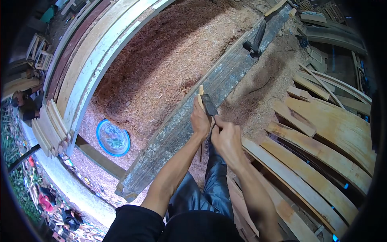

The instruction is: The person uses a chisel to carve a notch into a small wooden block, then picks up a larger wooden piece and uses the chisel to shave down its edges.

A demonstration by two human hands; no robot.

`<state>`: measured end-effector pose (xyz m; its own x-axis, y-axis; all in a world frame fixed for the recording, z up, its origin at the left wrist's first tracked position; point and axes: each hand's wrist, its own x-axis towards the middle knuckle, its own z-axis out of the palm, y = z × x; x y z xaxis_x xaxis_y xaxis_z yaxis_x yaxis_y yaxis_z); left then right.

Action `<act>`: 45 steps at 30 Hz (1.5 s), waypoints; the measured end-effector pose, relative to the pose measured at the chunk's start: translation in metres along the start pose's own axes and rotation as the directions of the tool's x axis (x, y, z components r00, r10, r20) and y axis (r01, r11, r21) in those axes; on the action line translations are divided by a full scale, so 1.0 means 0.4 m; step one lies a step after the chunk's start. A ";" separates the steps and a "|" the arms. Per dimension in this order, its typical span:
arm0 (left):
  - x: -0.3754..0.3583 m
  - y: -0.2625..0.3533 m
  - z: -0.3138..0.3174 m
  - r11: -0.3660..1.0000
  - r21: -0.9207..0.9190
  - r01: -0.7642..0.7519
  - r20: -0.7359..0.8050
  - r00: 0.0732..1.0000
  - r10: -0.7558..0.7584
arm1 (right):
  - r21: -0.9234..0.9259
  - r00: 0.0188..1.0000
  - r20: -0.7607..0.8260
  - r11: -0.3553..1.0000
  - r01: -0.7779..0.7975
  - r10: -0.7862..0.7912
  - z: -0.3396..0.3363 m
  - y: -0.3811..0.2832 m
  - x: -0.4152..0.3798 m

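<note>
My left hand (199, 121) is closed around a thin wooden stick (201, 89), whose pale upper end sticks out above the fingers. A darker length below that hand seems to be the same stick. Close against its upper part lies a knife (209, 105) with a broad, dark blade. My right hand (227, 139) is wrapped around the knife's handle, which is mostly hidden by the fingers. Both hands are nearly together, over the near edge of a long, weathered wooden beam (173, 126).
A dark hammer-like tool (254, 46) lies farther up the beam. Wood shavings (161, 76) cover the ground, with a blue-rimmed round basin (113, 137) on them. Curved boards (318, 151) are stacked at right; a large curved frame (86, 60) stands left. People (30, 103) appear at far left.
</note>
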<state>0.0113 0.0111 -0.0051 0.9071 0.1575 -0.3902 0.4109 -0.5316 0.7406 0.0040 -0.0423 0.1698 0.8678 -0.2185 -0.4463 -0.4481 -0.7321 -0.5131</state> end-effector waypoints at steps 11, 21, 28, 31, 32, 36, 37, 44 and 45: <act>-0.002 -0.031 0.008 0.989 -0.041 -0.139 -0.044 0.990 0.137 | 0.143 0.969 -0.217 0.978 0.149 -0.116 0.184 0.150 -0.051; 0.001 -0.021 0.026 0.988 0.102 -0.114 -0.112 0.986 0.125 | 0.147 0.999 -0.027 0.989 0.034 -0.031 0.008 0.110 -0.024; 0.004 -0.028 0.022 0.993 0.010 -0.114 -0.099 0.989 0.114 | -0.072 0.996 0.075 0.996 0.058 -0.052 -0.048 -0.022 0.048; 0.005 -0.022 0.007 0.993 -0.029 -0.117 -0.064 0.991 0.115 | -0.052 0.992 0.127 0.999 -0.014 0.020 -0.050 -0.060 0.036; 0.003 -0.017 0.001 0.993 -0.010 -0.118 -0.053 0.992 0.118 | -0.039 0.993 0.121 0.999 -0.012 0.017 -0.045 -0.065 0.027; 0.008 -0.034 0.011 0.991 -0.011 -0.136 -0.050 0.990 0.135 | 0.004 0.997 -0.033 0.998 0.064 -0.064 0.053 0.025 -0.026; 0.009 -0.036 0.010 0.991 -0.011 -0.132 -0.042 0.990 0.131 | -0.034 0.998 -0.007 0.998 0.057 -0.057 0.076 0.046 -0.038; 0.006 -0.052 0.024 0.991 -0.092 -0.102 -0.022 0.995 0.100 | -0.031 0.989 -0.083 0.993 0.117 -0.120 0.165 0.107 -0.050; 0.013 -0.053 0.027 0.989 -0.086 -0.121 -0.057 0.992 0.116 | -0.034 0.988 -0.093 0.992 0.125 -0.127 0.181 0.121 -0.042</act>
<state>0.0062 0.0143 -0.0288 0.9525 0.1415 -0.2698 0.3045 -0.4732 0.8267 -0.0477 -0.0274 0.0994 0.9339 -0.1827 -0.3072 -0.3291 -0.7748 -0.5398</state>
